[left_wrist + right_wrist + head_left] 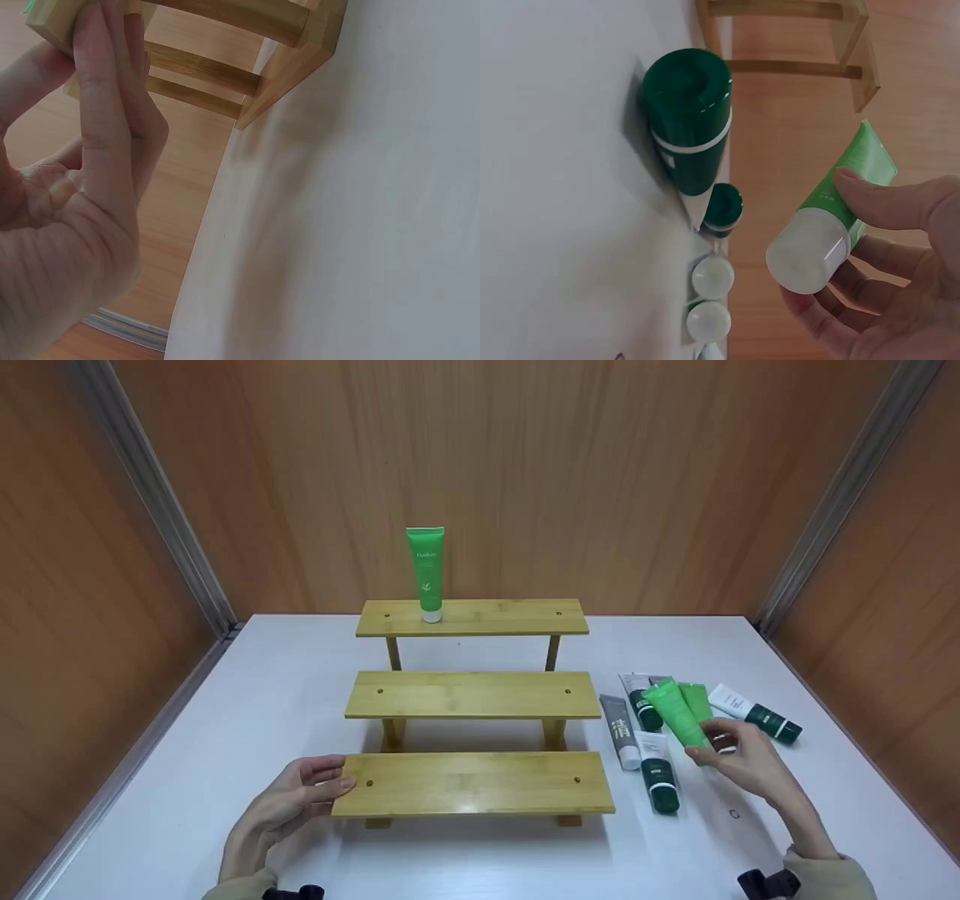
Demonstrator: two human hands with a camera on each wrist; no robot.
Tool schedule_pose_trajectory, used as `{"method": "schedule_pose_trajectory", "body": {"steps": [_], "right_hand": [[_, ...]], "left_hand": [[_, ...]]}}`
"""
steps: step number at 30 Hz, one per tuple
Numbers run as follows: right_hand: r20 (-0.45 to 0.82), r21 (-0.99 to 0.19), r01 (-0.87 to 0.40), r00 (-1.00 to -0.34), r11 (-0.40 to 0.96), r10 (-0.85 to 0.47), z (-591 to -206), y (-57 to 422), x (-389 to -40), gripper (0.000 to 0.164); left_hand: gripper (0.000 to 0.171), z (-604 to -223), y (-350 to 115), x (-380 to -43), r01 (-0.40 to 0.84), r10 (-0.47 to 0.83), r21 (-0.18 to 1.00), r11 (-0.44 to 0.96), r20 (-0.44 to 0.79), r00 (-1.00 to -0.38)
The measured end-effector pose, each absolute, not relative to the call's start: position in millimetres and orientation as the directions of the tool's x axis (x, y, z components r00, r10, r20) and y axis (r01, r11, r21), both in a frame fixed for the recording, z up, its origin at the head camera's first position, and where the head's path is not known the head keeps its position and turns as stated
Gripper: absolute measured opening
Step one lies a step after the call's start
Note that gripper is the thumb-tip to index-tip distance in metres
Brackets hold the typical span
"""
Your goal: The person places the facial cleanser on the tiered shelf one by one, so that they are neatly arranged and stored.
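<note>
A three-tier wooden display rack (472, 784) stands mid-table. My left hand (289, 799) grips the left end of its lowest board between thumb and fingers; the left wrist view shows these fingers (105, 112) at the board's edge. On the top board a green tube (427, 570) stands upright on its white cap. My right hand (742, 757) pinches another green tube (832, 202) near its white cap, above the tubes lying at the right. In the right wrist view it is tilted, cap toward the camera, and apart from the tubes below.
Right of the rack lie a grey tube (621, 731), white tubes with dark green caps, among them one in front (658, 772) and one at far right (757, 714), and a green tube (696, 701). A small ring (734, 814) lies nearer. Wooden walls (480, 480) enclose the white table (247, 682).
</note>
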State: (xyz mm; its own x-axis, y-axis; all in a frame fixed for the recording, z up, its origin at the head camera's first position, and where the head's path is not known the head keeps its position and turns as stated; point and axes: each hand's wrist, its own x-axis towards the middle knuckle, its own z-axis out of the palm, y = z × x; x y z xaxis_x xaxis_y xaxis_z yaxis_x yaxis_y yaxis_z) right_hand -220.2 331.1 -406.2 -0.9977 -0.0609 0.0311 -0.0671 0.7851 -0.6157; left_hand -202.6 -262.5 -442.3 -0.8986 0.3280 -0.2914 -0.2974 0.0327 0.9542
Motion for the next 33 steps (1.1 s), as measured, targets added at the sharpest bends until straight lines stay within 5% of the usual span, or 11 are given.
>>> {"method": "schedule_pose_trajectory", "body": {"steps": [16, 33], "right_hand": [[0.014, -0.792, -0.06, -0.997, 0.607, -0.08, -358.8, 272.3, -243.9, 0.063], [0.128, -0.898, -0.168, -0.984, 0.408, -0.122, -332.1, 222.3, -274.7, 0.055]], "left_hand": [[0.083, -440.8, -261.2, -203.7, -0.312, 0.312, 0.948, 0.057, -0.314, -0.897], [0.08, -442.9, -263.2, -203.5, -0.288, 0.349, 0.957, 0.034, -0.281, -0.894]]}}
